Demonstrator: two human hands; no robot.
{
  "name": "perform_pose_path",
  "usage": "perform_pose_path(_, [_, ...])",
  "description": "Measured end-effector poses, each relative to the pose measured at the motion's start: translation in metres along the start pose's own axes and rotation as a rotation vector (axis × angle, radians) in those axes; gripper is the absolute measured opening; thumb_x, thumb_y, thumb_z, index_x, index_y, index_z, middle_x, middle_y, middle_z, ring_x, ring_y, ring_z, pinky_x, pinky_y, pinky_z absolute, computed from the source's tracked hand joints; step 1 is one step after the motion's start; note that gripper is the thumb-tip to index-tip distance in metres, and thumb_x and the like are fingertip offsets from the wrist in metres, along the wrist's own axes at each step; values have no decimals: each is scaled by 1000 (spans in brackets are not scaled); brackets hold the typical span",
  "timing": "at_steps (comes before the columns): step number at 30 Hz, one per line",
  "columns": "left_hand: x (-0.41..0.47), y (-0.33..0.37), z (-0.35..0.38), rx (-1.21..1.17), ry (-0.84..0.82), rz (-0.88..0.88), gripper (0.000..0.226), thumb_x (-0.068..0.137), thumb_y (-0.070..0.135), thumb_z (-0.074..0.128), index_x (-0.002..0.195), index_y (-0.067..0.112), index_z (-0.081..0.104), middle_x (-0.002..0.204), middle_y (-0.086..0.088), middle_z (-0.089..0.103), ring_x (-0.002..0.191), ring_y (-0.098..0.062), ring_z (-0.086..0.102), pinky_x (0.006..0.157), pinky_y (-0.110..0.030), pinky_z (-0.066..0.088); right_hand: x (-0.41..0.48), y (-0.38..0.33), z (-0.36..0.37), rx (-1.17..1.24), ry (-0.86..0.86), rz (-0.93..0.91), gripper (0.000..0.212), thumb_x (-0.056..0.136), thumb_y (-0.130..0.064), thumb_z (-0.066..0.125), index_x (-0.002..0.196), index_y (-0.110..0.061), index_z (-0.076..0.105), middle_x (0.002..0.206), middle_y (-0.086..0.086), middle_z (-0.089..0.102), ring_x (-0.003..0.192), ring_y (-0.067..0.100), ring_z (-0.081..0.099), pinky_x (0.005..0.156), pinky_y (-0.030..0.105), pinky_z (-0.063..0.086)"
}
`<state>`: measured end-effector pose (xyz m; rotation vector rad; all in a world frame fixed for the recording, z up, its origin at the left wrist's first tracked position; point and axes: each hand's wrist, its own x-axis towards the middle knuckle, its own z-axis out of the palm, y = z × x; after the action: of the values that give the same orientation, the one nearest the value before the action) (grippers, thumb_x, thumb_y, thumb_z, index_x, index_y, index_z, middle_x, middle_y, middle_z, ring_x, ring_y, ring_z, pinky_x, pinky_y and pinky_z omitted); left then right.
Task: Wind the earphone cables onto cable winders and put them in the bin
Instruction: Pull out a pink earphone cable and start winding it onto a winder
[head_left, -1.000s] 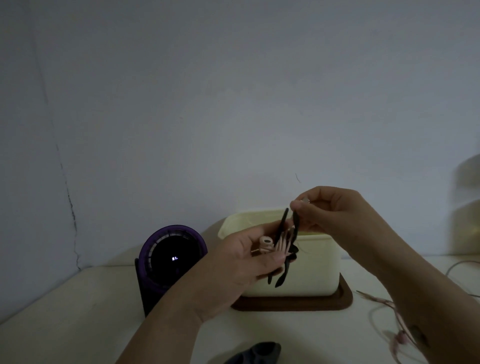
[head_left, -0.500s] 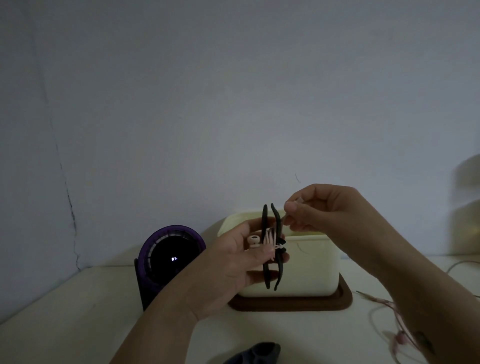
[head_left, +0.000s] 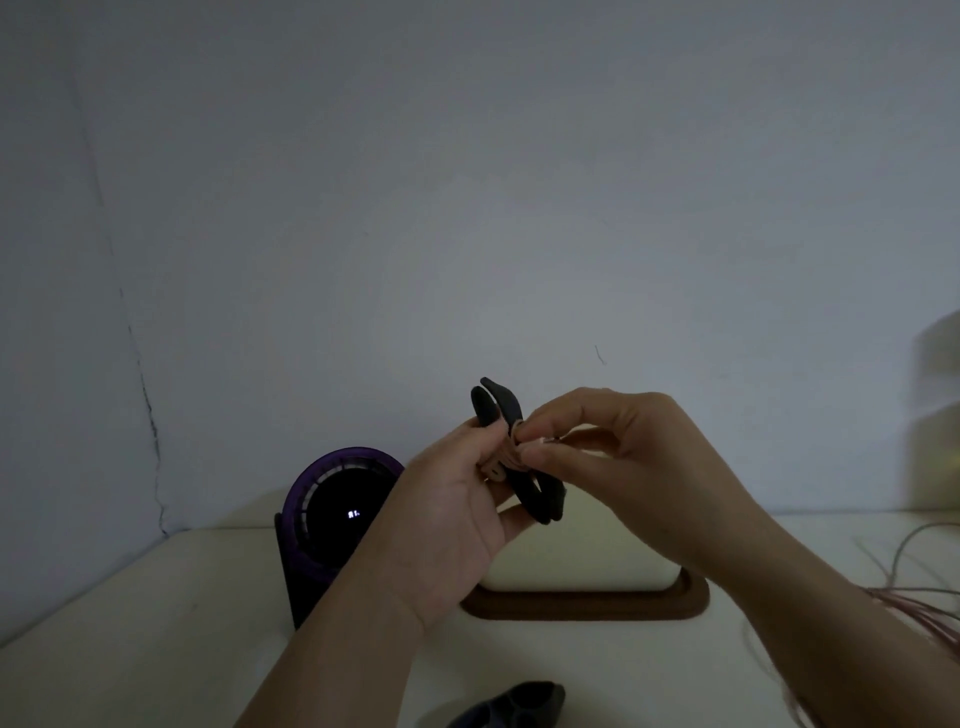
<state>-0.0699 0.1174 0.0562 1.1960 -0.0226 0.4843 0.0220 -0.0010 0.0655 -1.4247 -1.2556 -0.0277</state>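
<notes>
Two hands up front of cream bin, contents hidden. Left hand grips black winder; right hand pinches pink cable at its 3 o'clock, now closer than before.

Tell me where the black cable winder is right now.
Head view, centre: the black cable winder is held up between the left hand and right hand, before the cream bin.

Purple round fan on pale table, brown tray, cracked wall, perhaps grey

A pale table is seen — on it a purple fan, a brown tray, pink cables.
</notes>
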Motion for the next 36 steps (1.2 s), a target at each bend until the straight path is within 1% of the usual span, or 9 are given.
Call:
perform_pose_path(5, [1, -3, 1, 17, 34, 52, 37, 72, 22, 59, 104, 4, 65, 92, -10, 68, 85, -17, 64, 67, -31, 59, 0, -2, -4, 3, -63, -49, 8, 79, -16, 72, 79, -24, 74, 85, -6, 72, 81, 13, 70, 76, 23, 55])
perform_pose_path(9, [1, -2, 0, 33, -1, 78, 38, 76, 21, 58, 109, 6, 65, 89, -7, 69, 83, -15, 66, 67, -33, 59, 2, 0, -8, 79, -16, -40, 12, 72, -32, 69, 79, -25, 75, 81, -1, 73, 78, 14, 70, 74, 25, 55])
perform_pose_path(12, [0, -2, 1, 45, -25, 88, 40, 79, 19, 56, 116, 6, 63, 97, -7, 71, 84, -13, 69, 70, -36, 60, 3, 2, -11, 183, -10, -21, 17, 67, -31, 70, 80, -20, 75, 75, 2, 72, 70, 10, 67, 70, 21, 52])
perform_pose_path(17, [2, -3, 2, 42, 25, 136, 23, 93, 10, 46, 109, 10, 62, 99, -9, 67, 80, -13, 71, 69, -36, 61, 2, 0, -11, 273, -4, 6, 16, 62, -26, 74, 72, -15, 71, 74, 6, 72, 70, 15, 69, 71, 22, 54])
perform_pose_path(23, [4, -6, -2, 229, -5, 230, 25, 92, 16, 46, 113, 20, 58, 83, 7, 72, 82, -7, 70, 72, -32, 58, 3, -2, -14, 345, -41, 70, 15, 63, -26, 71, 74, -16, 75, 81, 12, 74, 76, 17, 69, 74, 24, 54])
perform_pose_path(26, [8, -8, -8, 277, 15, 261, 25, 86, 26, 62, 110, 31, 66, 88, 9, 72, 89, -7, 68, 80, -37, 53, 3, -1, -8, 429, -53, 82, 15, 61, -24, 72, 73, -17, 76, 81, 11, 74, 75, 17, 69, 72, 23, 54])
perform_pose_path(28, [8, -8, -11, 298, 35, 280, 28, 82, 28, 60, 106, 39, 69, 93, 9, 71, 94, -9, 67, 85, -40, 51, 3, 1, -4, 472, -40, 98, 14, 60, -24, 72, 72, -18, 76, 80, 9, 74, 74, 16, 68, 70, 22, 53])
perform_pose_path(32, [5, -9, -9, 344, -3, 288, 47, 80, 31, 53, 127, 33, 57, 113, 0, 66, 110, -15, 63, 97, -43, 49, 5, 6, 0, 552, -48, 124, 23, 58, -33, 80, 75, -18, 76, 80, 10, 72, 75, 18, 66, 72, 24, 53])
perform_pose_path(36, [5, -9, -11, 401, 6, 327, 44, 81, 32, 52, 123, 42, 58, 101, 10, 68, 111, -16, 60, 106, -50, 42, 4, 8, 2, 602, -54, 146, 22, 60, -25, 76, 75, -10, 73, 76, 13, 70, 68, 19, 64, 68, 25, 52])
